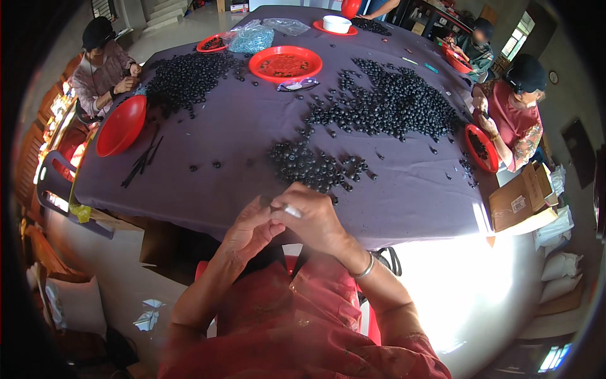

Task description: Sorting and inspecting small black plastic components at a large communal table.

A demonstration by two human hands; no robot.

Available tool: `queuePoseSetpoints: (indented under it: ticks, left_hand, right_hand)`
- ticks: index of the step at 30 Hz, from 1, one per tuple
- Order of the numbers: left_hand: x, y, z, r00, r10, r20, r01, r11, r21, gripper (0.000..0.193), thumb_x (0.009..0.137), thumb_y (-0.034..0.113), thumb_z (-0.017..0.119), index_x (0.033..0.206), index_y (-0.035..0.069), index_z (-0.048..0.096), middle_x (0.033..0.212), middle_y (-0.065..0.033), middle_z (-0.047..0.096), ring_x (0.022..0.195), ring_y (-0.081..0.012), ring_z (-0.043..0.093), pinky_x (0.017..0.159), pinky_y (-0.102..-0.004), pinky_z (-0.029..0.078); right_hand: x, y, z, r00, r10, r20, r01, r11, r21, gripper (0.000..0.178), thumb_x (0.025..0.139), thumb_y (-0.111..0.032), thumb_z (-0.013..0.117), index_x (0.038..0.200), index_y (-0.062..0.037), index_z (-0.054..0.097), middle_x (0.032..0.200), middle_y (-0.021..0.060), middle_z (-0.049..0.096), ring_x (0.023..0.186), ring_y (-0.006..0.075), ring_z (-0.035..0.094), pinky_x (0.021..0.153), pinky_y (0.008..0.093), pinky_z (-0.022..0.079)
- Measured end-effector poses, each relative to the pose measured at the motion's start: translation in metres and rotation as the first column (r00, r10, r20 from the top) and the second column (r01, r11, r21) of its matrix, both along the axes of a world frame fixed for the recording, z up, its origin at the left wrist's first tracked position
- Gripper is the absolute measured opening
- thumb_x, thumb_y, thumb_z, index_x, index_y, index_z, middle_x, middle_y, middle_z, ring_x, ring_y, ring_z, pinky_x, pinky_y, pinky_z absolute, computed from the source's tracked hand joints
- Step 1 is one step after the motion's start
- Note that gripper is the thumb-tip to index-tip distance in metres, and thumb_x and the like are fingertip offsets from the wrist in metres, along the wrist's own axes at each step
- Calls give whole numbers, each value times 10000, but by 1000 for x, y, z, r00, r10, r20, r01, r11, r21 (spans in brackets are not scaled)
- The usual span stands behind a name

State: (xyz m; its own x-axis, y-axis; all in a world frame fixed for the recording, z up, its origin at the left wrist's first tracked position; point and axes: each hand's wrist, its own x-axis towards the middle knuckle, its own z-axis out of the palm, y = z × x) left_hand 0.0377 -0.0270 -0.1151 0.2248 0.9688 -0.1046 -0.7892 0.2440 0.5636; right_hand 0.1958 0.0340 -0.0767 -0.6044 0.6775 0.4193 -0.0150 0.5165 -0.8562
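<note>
My left hand (247, 228) and my right hand (310, 216) meet in front of me, just over the table's near edge. The left thumb and fingers are closed on a small dark piece (265, 201), blurred and partly covered. A short white-ended thing (292, 211) shows from the closed fingers of my right hand; its kind is unclear. Just beyond the hands lies a near heap of small black round parts (303, 165), some with a visible hole. It joins a larger spread of black parts (394, 104) farther right.
A purple cloth covers the table (208, 136). On it are a tilted red bowl (122, 126), thin black strips (144, 162), a red tray (285, 64), another black heap (189, 76) and a white tub (336, 24). Co-workers sit at both sides. A cardboard box (521, 201) stands right.
</note>
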Motion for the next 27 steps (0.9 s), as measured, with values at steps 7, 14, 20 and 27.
queuePoseSetpoints:
  ticks: [7,14,20,27]
  left_hand:
    - [4,-3,6,983,185,-9,-185,981,-53,104,861,98,614,953,132,584,915,15,616,851,-103,597,759,-261,496]
    - [-2,-7,2,965,259,45,-252,959,-128,87,898,146,574,984,141,566,944,19,603,894,-118,592,784,-276,490]
    - [-6,0,-5,978,207,-7,-207,978,-18,95,912,190,572,988,136,549,929,9,599,888,-127,592,766,-299,499]
    - [-16,1,8,979,204,15,-204,973,103,100,907,203,590,958,126,550,871,3,594,830,-120,571,736,-288,492]
  right_hand:
    - [-15,-20,-14,946,-325,10,264,784,562,388,659,29,658,1032,-74,631,912,52,561,654,235,628,540,326,527]
    - [-23,-29,-22,944,-329,24,257,779,572,473,668,30,634,1131,-55,593,972,80,546,696,250,630,562,334,539]
    - [-24,-27,-26,928,-367,61,252,741,623,486,665,5,618,1148,-20,571,975,76,535,707,222,621,588,316,533]
    - [-17,-27,-11,948,-296,114,195,826,529,463,697,-91,719,1136,-43,578,972,90,570,720,252,635,609,339,536]
